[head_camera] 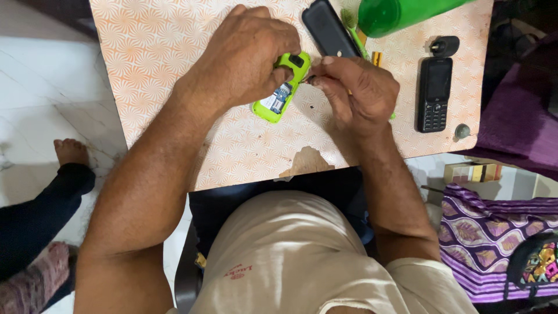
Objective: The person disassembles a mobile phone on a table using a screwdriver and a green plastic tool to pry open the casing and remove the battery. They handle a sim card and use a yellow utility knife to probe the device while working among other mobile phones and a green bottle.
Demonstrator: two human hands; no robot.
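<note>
Centrally, a patterned orange table (157, 52) is shown. On it, a bright green phone (281, 93) with its back removed is gripped at the upper end by the left hand (247, 55); its long axis runs diagonally, lower end toward the body. The right hand (357, 93), just beside that upper end, is closed on a small dark part (311, 79), fingertips pinched.

Three phones are counted: one green (281, 88), opened at the back, one black keypad (434, 93) and one black face-down (329, 28). One green bottle (401, 13), two hands (250, 55) (359, 90), one table (157, 52) and one patterned bag (494, 238) are seen.
</note>
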